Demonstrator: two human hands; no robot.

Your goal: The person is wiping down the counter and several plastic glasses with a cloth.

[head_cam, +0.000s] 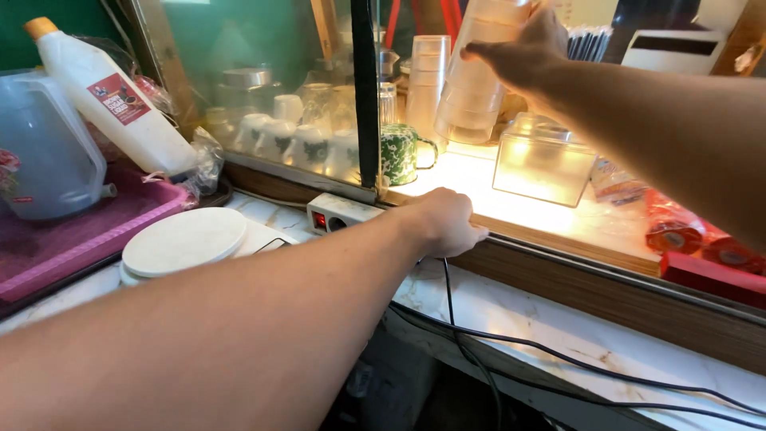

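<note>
Your left forearm fills the near foreground, running from lower left up to your left hand [447, 223], which lies curled, knuckles up, on the wooden front ledge [558, 243] of a glass-fronted cabinet [263, 88]. Its fingers fold over the ledge edge, bracing rather than holding anything.

Beyond, the cabinet spans the far side, with pale cups behind its left pane and a lit shelf in its open right half. Far left, a large translucent jug [48, 148] stands on a pink tray [88, 231], with a white bottle [112, 100] leaning beside it.

Your right hand [523, 56] reaches in from the right, up high, fingers spread around the side of a tall stack of clear plastic cups [479, 76]; the palm side is hidden, so you cannot tell how firmly it grips. The stack tilts left, its base above the shelf.

To do this well, keep your left hand planted, hold the stack lower down so it does not bow, and clear the clear plastic box [542, 164] just right of it.

Smaller things: a round white scale [185, 239] near left, a white power strip [339, 214] just left of your knuckles, a green patterned mug [401, 153] far behind it.
</note>
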